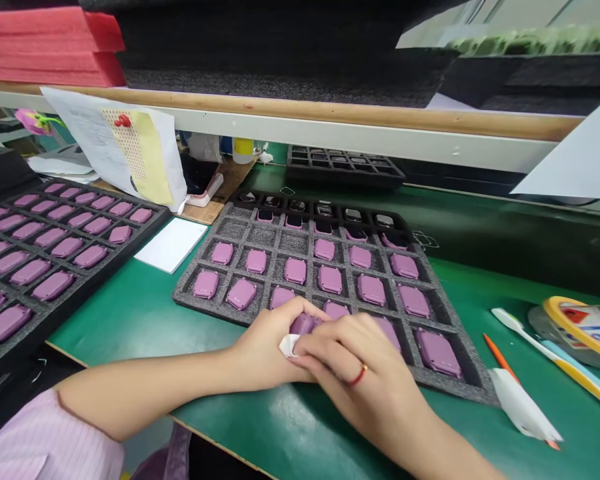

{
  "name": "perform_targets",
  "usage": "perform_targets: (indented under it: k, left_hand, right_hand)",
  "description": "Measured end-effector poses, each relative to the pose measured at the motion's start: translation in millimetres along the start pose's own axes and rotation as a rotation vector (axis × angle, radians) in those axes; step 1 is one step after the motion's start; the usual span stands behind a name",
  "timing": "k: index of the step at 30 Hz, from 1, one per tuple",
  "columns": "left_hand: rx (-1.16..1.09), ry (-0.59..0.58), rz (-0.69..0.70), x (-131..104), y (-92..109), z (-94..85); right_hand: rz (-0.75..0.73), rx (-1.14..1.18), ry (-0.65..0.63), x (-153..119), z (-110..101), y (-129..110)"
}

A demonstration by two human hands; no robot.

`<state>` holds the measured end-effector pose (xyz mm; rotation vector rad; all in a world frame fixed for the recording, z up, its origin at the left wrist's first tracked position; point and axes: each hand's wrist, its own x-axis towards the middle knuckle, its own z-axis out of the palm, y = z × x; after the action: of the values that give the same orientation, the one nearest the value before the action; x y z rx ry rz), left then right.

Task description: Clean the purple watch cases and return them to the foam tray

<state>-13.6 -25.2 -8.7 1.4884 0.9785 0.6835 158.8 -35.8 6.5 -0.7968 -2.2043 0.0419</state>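
Observation:
My left hand point(273, 340) is closed around a purple watch case point(305, 325) above the front edge of a dark foam tray point(200, 315). Pinched in the fingers of my right hand point(360, 363) is a small white wipe point(289, 345), touching or very close to the case; the hands hide the exact contact. A ring sits on one right finger. Similar purple cases fill many of the tray's compartments, among them one at the front right point(439, 352). A few left-hand compartments hold nothing, and dark screens show in the back rows.
A second foam tray of purple cases point(53, 285) lies at left, beside a white pad point(173, 245). On the right are a toothbrush point(555, 357), an orange stick wrapped in white point(525, 403) and a round container point(580, 330). A shelf edge point(300, 110) crosses above.

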Motion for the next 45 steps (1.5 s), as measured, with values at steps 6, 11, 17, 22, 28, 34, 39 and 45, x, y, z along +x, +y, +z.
perform_targets:
  k: [6, 11, 17, 22, 28, 34, 39, 45]
  left_hand:
    - [0.042, 0.023, 0.006, 0.8, 3.0, -0.9]
    - [0.051, 0.039, -0.043, 1.6, 4.0, -1.5]
    - [0.048, 0.006, -0.053, 2.5, 7.9, -4.8]
    - [0.089, 0.0, -0.073, 1.1, 10.9, -6.3]
    - [0.057, -0.02, -0.049, 3.2, 8.9, -7.0]
    - [0.068, -0.019, -0.062, 2.6, 12.7, -5.5]
    - [0.115, -0.017, -0.057, 0.4, 15.7, -4.2]
    - [0.118, -0.012, -0.079, 0.5, 17.6, -5.2]
  right_hand:
    - [0.026, 0.036, -0.014, -5.0, -7.0, 7.7]
    - [0.008, -0.01, 0.02, -5.1, -10.5, 11.7]
    - [0.0, 0.022, 0.006, -5.8, -9.7, 23.4]
    - [0.162, 0.069, 0.042, -6.8, -15.4, 27.2]
    - [0.005, -0.004, -0.098, -5.5, -24.2, 19.2]
    - [0.01, 0.0, -0.154, -5.4, -26.5, 22.8]
    - [0.029, -0.019, -0.143, -5.9, -27.1, 21.6]
    - [0.048, -0.073, -0.078, -7.9, -24.4, 21.0]
